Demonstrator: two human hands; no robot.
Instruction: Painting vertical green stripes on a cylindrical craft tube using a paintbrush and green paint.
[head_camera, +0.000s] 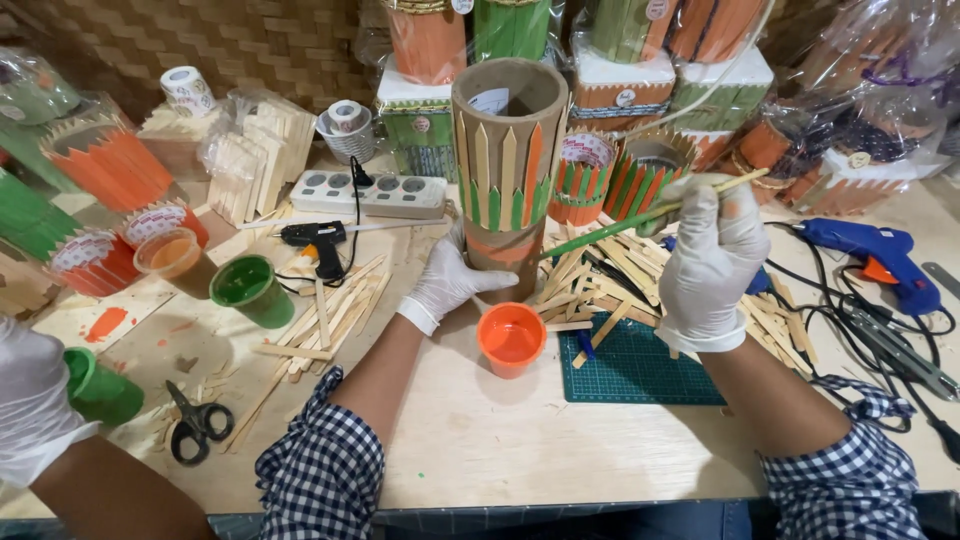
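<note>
The cardboard tube (508, 175), upright at the table's middle and clad in painted sticks, is the landmark. Just before it stands an orange cup (511, 338) of orange paint; left of it sit a green cup (245, 287) of green paint and a clear cup (169, 253) of orange. The gloved left hand (447, 281) grips the tube's base. The gloved right hand (712, 262), right of it, pinches a brush (640, 216); its bristles are hard to make out. Two glue guns are visible.

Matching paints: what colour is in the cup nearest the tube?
Orange paint, in an orange cup, clearest in the head view.
</note>
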